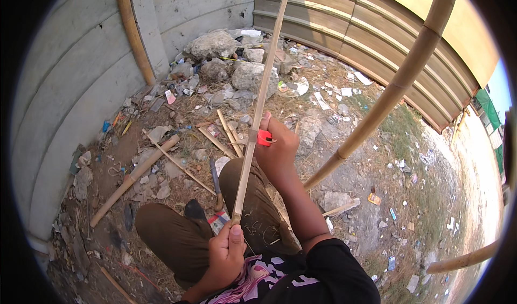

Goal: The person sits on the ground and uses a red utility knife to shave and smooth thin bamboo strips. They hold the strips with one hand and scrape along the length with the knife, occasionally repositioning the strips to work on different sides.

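A long, pale split bamboo strip (261, 96) rises from near my lap toward the far top of the head view. My left hand (226, 252) grips its lower end, thumb laid along it. Farther up, my right hand (278, 145) is closed around a red cutter (264, 137), and its blade lies across the strip. Most of the cutter is hidden in the fist. By my knee is a knife (217, 183) with a dark blade and a curved wooden handle. Thin shavings cling to my brown trousers (258, 226).
A thick bamboo pole (377, 102) slants up on the right, and another pole (129, 183) lies on the left. Rocks (215, 45) and litter are heaped in the corner between a concrete wall (81, 88) and a ribbed metal fence (344, 26).
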{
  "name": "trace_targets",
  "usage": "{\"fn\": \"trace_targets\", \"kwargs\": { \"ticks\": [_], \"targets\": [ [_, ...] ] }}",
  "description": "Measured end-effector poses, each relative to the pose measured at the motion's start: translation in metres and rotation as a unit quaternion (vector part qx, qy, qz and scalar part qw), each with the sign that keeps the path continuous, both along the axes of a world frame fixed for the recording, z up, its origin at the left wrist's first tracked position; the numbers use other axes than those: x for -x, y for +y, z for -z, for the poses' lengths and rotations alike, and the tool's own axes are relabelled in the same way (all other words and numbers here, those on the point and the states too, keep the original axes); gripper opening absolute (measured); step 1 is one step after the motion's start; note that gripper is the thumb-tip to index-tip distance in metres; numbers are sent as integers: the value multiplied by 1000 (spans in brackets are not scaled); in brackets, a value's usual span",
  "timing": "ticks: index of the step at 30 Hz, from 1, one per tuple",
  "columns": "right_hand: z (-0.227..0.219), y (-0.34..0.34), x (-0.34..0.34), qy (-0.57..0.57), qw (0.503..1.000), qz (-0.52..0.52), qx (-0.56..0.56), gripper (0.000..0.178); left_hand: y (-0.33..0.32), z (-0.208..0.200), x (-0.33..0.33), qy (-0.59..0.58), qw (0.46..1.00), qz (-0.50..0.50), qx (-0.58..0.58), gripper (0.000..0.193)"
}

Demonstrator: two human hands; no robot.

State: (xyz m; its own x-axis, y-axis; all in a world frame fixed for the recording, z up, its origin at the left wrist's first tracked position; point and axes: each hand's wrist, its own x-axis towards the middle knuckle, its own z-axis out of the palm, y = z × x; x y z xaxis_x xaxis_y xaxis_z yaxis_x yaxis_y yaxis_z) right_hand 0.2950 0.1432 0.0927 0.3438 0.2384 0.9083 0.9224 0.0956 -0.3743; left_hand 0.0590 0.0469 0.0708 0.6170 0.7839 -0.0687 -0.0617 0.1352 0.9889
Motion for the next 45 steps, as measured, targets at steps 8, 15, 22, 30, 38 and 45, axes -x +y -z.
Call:
{"fn": "trace_targets", "kwargs": {
  "ticks": [8,15,22,30,38,45],
  "targets": [
    [-15,-2,-21,-6,1000,-7,-7,33,-6,3,-3,-11,1000,2,-12,31],
    [-39,19,-41,38,997,66,-23,29,-11,12,-5,-30,999,3,-13,35],
    [-96,39,-138,178,969,171,9,28,-14,32,3,6,999,47,-13,35],
    [-49,1,-97,188,982,-8,33,29,5,6,1,-30,995,70,71,31],
    [34,-64,31,0,992,-43,117,34,26,-8,0,-58,976,112,178,23],
    [59,-75,53,-7,986,-118,117,28,20,-13,-1,-64,985,74,140,28]
  ]
}}
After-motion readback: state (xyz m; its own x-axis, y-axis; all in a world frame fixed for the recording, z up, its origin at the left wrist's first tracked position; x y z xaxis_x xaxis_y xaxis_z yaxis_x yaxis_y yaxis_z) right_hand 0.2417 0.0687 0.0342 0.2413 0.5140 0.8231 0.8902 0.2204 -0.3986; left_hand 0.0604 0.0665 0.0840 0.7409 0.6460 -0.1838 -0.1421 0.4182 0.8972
